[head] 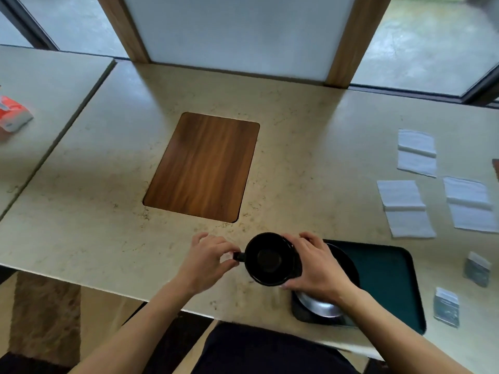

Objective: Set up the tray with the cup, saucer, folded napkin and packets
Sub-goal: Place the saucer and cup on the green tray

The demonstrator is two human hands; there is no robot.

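A black cup (270,259) sits near the front edge of the pale stone counter (310,157), and both hands are on it. The left hand (209,259) pinches the cup's small handle, which points left, between thumb and fingers, while the right hand (317,265) wraps around the cup's right side with the fingers curled over the far rim. Whether the cup rests on the counter or is lifted slightly cannot be told. Just right of the cup, partly hidden under the right hand and wrist, lies a dark green tray (391,271) carrying a black saucer (348,263) and, nearer the front edge, a shiny metal dish (320,306). Further right of the cup and beyond the tray, three folded white napkins (405,207) lie flat and apart from one another. Two small grey packets (476,268) lie just off the tray's right side. Behind the cup and a little to the left, a wooden panel (202,167) is set flush into the counter. Far left of the cup, on the adjoining counter section, lies an orange and white tissue pack (13,114).
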